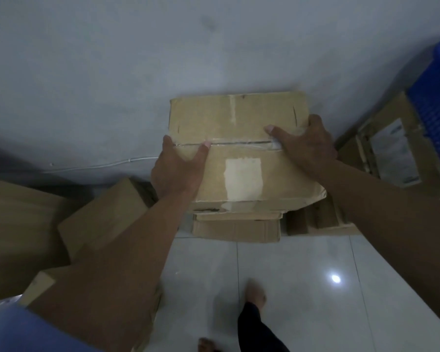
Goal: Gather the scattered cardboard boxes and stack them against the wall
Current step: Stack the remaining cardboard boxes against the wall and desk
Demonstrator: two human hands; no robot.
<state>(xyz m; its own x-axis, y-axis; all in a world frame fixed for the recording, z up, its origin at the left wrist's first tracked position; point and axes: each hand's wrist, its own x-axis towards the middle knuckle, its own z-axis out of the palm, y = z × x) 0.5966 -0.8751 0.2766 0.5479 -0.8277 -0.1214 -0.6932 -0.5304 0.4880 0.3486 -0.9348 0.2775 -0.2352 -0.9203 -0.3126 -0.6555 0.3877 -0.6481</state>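
Observation:
A brown cardboard box [239,138] with a taped seam and a pale label patch sits on top of a stack of flatter boxes [236,229] against the grey wall [112,72]. My left hand [178,168] holds its left edge, thumb on the top along the seam, fingers hidden down the side. My right hand [305,146] holds the right edge the same way, thumb on the tape. The box's far edge touches the wall.
More cardboard boxes [102,217] lie at the left on the floor, partly under my left arm. A large box with a white label [391,153] and a blue plastic basket [434,107] stand at the right. White tiled floor [302,288] lies below, with my feet on it.

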